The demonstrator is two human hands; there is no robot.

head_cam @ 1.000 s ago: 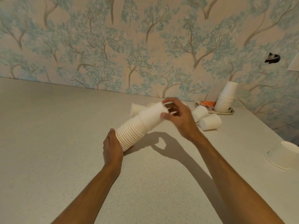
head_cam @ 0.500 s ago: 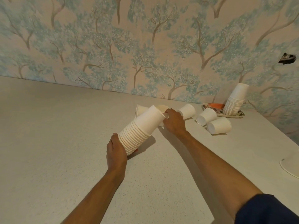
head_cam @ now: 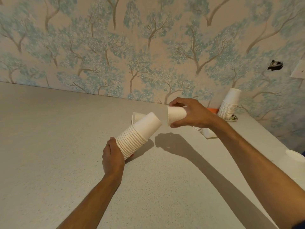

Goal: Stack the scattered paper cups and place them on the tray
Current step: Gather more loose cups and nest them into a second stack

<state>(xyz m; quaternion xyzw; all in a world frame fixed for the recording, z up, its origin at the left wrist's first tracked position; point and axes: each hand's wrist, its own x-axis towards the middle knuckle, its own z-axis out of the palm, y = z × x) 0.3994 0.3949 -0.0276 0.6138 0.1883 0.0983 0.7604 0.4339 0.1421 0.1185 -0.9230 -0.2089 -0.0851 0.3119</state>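
My left hand (head_cam: 112, 156) grips the wide end of a tilted stack of white paper cups (head_cam: 138, 134), its closed end pointing up and right. My right hand (head_cam: 193, 114) holds a single paper cup (head_cam: 176, 115) sideways, its open mouth facing the stack's tip and a short gap away. Behind the stack lies a loose cup (head_cam: 137, 116) on its side. Another loose cup (head_cam: 208, 133) is partly hidden under my right forearm. At the back right a second stack of cups (head_cam: 229, 103) stands upside down on the tray (head_cam: 233, 118).
The grey speckled counter (head_cam: 57, 138) runs to a wall with tree-patterned wallpaper (head_cam: 115, 47). An upturned cup (head_cam: 294, 155) sits at the right edge. Something orange (head_cam: 212, 110) lies on the tray behind my right hand.
My right hand reached to the loose cups on the counter, took one and lifted it up toward the tip of the stack. The left hand kept the stack tilted in place.
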